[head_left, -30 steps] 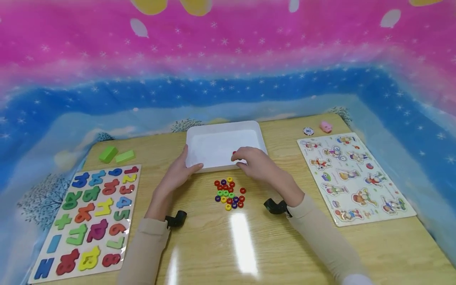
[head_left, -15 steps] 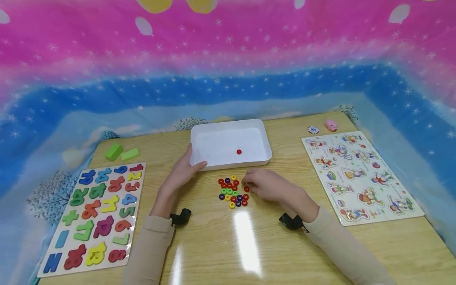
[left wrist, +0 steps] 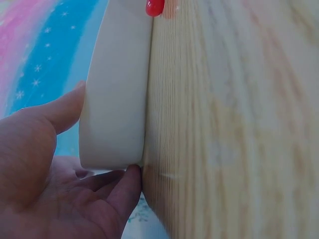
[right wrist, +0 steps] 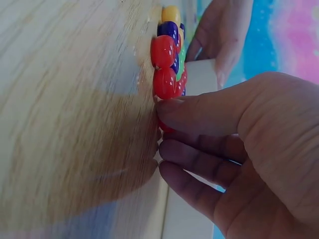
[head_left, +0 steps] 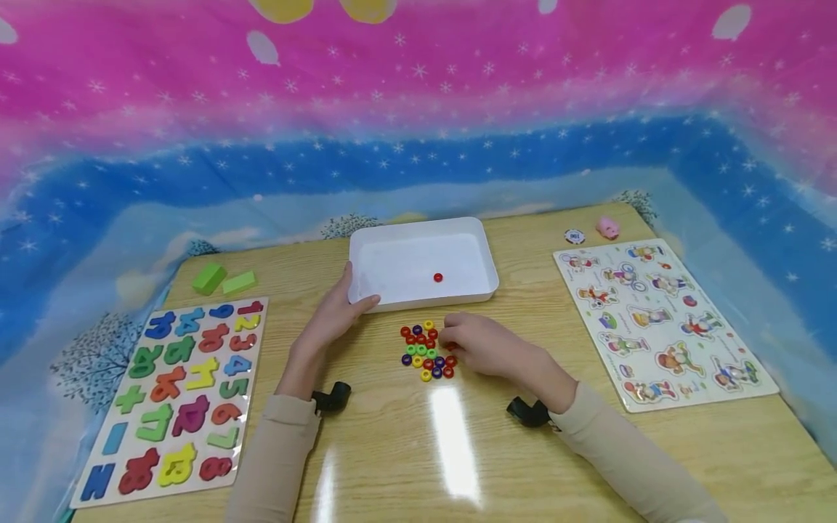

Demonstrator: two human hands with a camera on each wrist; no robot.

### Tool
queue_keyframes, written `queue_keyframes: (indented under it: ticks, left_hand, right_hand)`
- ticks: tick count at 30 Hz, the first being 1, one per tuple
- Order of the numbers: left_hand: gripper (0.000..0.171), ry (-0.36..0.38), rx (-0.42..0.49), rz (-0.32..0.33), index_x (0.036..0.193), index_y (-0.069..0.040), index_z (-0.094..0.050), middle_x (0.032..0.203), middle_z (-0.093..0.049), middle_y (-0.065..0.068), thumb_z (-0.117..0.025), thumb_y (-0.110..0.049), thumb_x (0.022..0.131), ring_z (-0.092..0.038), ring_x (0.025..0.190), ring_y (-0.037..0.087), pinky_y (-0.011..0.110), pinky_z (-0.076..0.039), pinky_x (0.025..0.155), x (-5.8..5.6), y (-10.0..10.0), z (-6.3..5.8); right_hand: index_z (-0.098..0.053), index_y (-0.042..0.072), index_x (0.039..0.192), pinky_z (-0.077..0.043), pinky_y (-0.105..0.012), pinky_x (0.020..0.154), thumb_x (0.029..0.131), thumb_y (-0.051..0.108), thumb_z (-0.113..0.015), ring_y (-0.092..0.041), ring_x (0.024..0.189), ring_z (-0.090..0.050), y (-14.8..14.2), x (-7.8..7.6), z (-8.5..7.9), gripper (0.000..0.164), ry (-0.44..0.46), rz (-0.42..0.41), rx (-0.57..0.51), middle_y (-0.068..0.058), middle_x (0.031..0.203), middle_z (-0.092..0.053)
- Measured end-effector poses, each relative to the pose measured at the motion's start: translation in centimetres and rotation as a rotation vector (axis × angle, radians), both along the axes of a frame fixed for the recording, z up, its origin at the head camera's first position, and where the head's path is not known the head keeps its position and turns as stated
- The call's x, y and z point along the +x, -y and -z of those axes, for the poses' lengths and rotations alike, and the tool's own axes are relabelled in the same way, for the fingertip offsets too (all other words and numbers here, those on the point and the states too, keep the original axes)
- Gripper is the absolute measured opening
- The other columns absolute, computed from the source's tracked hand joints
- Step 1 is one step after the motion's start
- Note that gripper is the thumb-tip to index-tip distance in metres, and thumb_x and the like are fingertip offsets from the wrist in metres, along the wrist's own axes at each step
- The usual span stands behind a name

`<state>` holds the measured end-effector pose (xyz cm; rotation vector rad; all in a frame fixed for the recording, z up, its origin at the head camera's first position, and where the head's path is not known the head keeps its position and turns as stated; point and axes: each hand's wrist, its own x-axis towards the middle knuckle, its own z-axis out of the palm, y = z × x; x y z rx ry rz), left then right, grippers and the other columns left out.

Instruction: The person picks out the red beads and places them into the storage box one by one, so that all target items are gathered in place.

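My left hand (head_left: 330, 312) grips the left front corner of a white rectangular tray (head_left: 399, 261), its thumb over the rim and fingers against the outer wall. One red ring bead (head_left: 438, 277) lies inside the tray. In front of it, a loose cluster of ring beads (head_left: 421, 350) in red, yellow, green and dark blue lies on the table. At the cluster's right side, my right hand (head_left: 484, 345) pinches a red bead (right wrist: 165, 126) between thumb and fingers, low at the tabletop. The thumb hides most of that bead in the right wrist view.
On the left lies a number puzzle board (head_left: 251, 388), with two green blocks (head_left: 209, 279) behind it. A picture puzzle board (head_left: 713, 319) lies at right, below a poker chip (head_left: 575, 236) and a pink pig figure (head_left: 608, 228). Patterned cloth surrounds the table.
My right hand has moved from over the tray back to the beads, leaving a red bead in the tray, and has closed on another red one. The left hand keeps its hold.
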<state>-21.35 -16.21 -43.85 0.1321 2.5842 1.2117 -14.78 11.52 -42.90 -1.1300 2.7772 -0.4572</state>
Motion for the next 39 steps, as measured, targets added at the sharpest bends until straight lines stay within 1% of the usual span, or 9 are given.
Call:
queue_keyframes:
  ticks: [5, 9, 12, 15, 19, 23, 28, 33, 39]
  left_hand:
    - [0.097, 0.001, 0.0, -0.002, 0.149, -0.021, 0.011, 0.157, 0.003, -0.002, -0.055, -0.055, 0.085, -0.002, 0.146, 0.021, 0.047, -0.014, 0.117, 0.0, 0.2, 0.1]
    - [0.098, 0.006, 0.002, -0.009, 0.148, -0.023, 0.012, 0.157, 0.003, -0.003, -0.055, -0.056, 0.085, -0.004, 0.146, 0.022, 0.047, -0.015, 0.117, 0.1, 0.5, 0.0]
    - [0.097, 0.01, -0.008, -0.016, 0.148, -0.022, 0.013, 0.158, 0.003, -0.002, -0.055, -0.053, 0.087, -0.005, 0.146, 0.024, 0.048, -0.016, 0.116, 0.3, 0.9, -0.1]
    - [0.098, 0.01, -0.025, -0.017, 0.148, -0.022, 0.013, 0.157, 0.003, -0.002, -0.054, -0.056, 0.085, -0.006, 0.146, 0.025, 0.049, -0.017, 0.116, 0.5, 1.2, -0.2]
    - [0.1, -0.004, -0.038, -0.011, 0.148, -0.021, 0.013, 0.157, 0.002, -0.002, -0.054, -0.06, 0.084, -0.006, 0.146, 0.025, 0.048, -0.018, 0.115, 0.5, 1.2, -0.2]
    - [0.097, -0.01, -0.033, 0.001, 0.148, -0.022, 0.012, 0.157, 0.002, -0.002, -0.055, -0.055, 0.086, -0.007, 0.145, 0.025, 0.048, -0.019, 0.115, 0.4, 0.9, -0.1]
    - [0.096, -0.021, -0.021, 0.011, 0.149, -0.021, 0.011, 0.157, 0.001, -0.002, -0.056, -0.052, 0.087, -0.008, 0.145, 0.024, 0.048, -0.021, 0.115, 0.3, 0.4, -0.1]
    - [0.095, -0.017, -0.011, 0.011, 0.149, -0.02, 0.009, 0.158, 0.0, -0.002, -0.056, -0.05, 0.087, -0.009, 0.145, 0.023, 0.047, -0.022, 0.115, 0.3, 0.1, 0.0]
    - [0.095, -0.017, 0.003, 0.012, 0.149, -0.021, 0.01, 0.158, 0.0, -0.001, -0.056, -0.05, 0.087, -0.009, 0.145, 0.024, 0.047, -0.024, 0.114, 0.2, 0.1, 0.0]
  right_hand:
    - [-0.067, 0.02, 0.093, -0.044, -0.021, 0.068, 0.086, 0.01, -0.061, -0.005, 0.073, -0.047, 0.1, -0.3, -0.1, 0.013, 0.032, 0.023, -0.003, 0.009, 0.085, -0.054]
    - [-0.068, 0.018, 0.098, -0.046, -0.022, 0.07, 0.086, 0.011, -0.063, -0.006, 0.077, -0.049, 0.4, -1.3, -1.2, 0.015, 0.037, 0.054, -0.049, 0.009, 0.09, -0.056]
    - [-0.069, 0.015, 0.099, -0.048, -0.023, 0.072, 0.085, 0.01, -0.065, -0.008, 0.079, -0.052, 0.6, -2.6, -2.2, 0.016, 0.013, 0.076, -0.121, 0.006, 0.091, -0.058]
    - [-0.069, 0.014, 0.098, -0.049, -0.024, 0.071, 0.085, 0.01, -0.065, -0.009, 0.08, -0.054, 1.0, -4.1, -3.0, 0.015, -0.017, 0.124, -0.176, 0.004, 0.092, -0.059]
    - [-0.07, 0.012, 0.1, -0.048, -0.027, 0.071, 0.085, 0.01, -0.064, -0.012, 0.079, -0.055, 1.2, -6.2, -3.4, 0.015, -0.033, 0.204, -0.204, 0.001, 0.093, -0.061]
    - [-0.07, 0.01, 0.1, -0.048, -0.03, 0.071, 0.086, 0.009, -0.062, -0.016, 0.08, -0.055, 1.0, -7.9, -2.8, 0.017, -0.006, 0.28, -0.185, -0.003, 0.093, -0.062]
    - [-0.07, 0.008, 0.099, -0.048, -0.032, 0.073, 0.085, 0.006, -0.058, -0.019, 0.081, -0.054, 0.5, -9.5, -1.0, 0.019, 0.021, 0.364, -0.167, -0.006, 0.093, -0.063]
    - [-0.07, 0.009, 0.096, -0.046, -0.032, 0.072, 0.084, 0.006, -0.056, -0.02, 0.078, -0.053, 0.2, -10.3, 0.5, 0.019, 0.047, 0.409, -0.157, -0.006, 0.091, -0.063]
    - [-0.071, 0.009, 0.096, -0.049, -0.034, 0.074, 0.085, 0.007, -0.058, -0.02, 0.08, -0.056, 0.3, -10.7, 1.0, 0.017, 0.025, 0.429, -0.173, -0.007, 0.091, -0.063]
